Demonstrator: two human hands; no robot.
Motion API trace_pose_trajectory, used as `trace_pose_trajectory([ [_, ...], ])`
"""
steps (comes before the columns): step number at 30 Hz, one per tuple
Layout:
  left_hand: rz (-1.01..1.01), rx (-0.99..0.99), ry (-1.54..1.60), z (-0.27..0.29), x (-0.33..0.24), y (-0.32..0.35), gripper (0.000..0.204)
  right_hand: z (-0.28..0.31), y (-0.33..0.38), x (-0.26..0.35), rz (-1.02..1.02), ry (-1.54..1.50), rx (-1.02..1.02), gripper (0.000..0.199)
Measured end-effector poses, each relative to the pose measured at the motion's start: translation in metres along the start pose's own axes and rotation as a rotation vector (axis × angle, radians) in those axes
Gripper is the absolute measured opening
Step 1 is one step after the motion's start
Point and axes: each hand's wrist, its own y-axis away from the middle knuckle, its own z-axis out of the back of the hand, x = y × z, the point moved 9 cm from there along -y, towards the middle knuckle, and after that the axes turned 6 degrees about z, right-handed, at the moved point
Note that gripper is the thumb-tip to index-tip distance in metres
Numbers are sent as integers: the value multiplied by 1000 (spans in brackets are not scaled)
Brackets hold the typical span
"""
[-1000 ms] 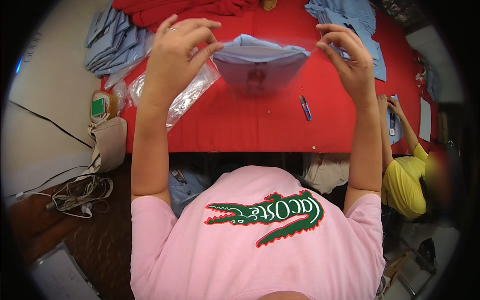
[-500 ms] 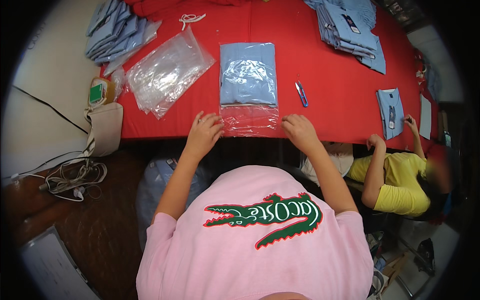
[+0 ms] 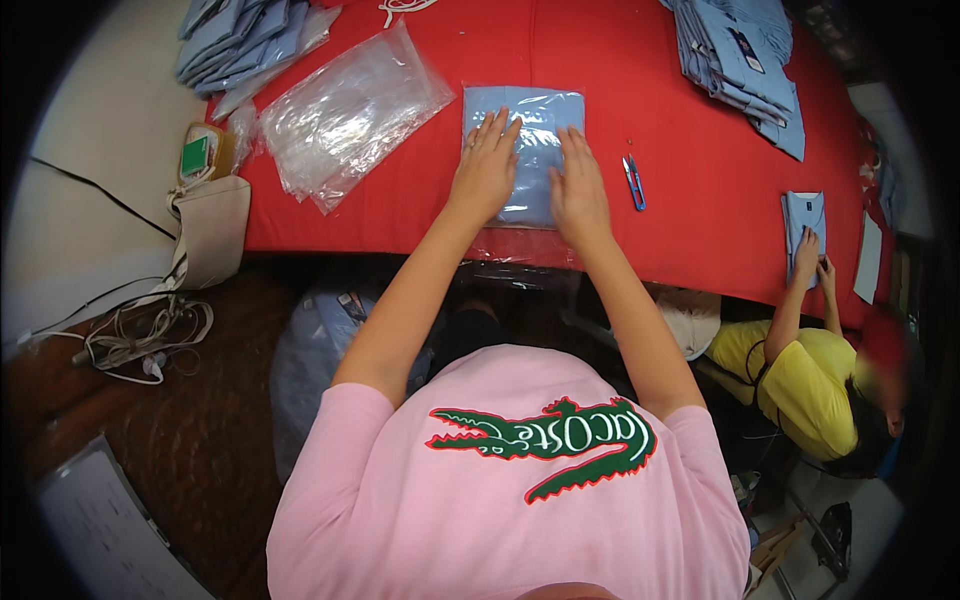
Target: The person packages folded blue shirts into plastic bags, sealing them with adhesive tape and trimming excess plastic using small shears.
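Two hands flat on one bagged garment, mid-table. Left hand (image 3: 487,165) lies palm down, fingers spread a bit, on the left part of the folded light-blue garment in its clear plastic bag (image 3: 528,125); right hand (image 3: 577,185) palm down w/ fingers close together, on the right part. Neither grips anything, both just press flat. Hands sit just beside each other, a narrow strip of bag showing between them.

Bagged garment lies on the red table (image 3: 680,210), approx. centre, its open bag end reaching to the near edge and hanging slightly over it.

Left of it, apart: a loose stack of empty clear plastic bags (image 3: 350,115), tilted. Far left corner: pile of folded light-blue garments (image 3: 240,40). Far right: bigger stack of folded blue garments (image 3: 745,60). Small blue-handled snips (image 3: 633,182) just right of the right hand, not touching it.

Off the table's left edge: a green-topped small box (image 3: 197,155), a beige strap or bag (image 3: 210,230), and a tangle of pale cords (image 3: 135,340) on the dark floor.

Right side: another person in a yellow shirt (image 3: 800,385), both their hands on a small folded blue garment (image 3: 803,215) near the table's right end.
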Motion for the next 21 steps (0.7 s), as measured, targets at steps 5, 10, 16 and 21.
trace_pose_trajectory([
  [5, -20, 66, -288, -59, 25, -19, 67, -77, -23, -29, -80, 165, 141, 65],
  [10, -40, 83, -201, -61, 30, -10, 70, -81, -8, -41, -39, 149, 212, 68],
  [16, -93, 76, -208, -59, 26, -25, 67, -81, -10, -47, -33, 205, 147, 69],
  [21, -176, 74, -200, -60, 26, -31, 67, -78, -26, -51, -13, 217, 115, 69],
])
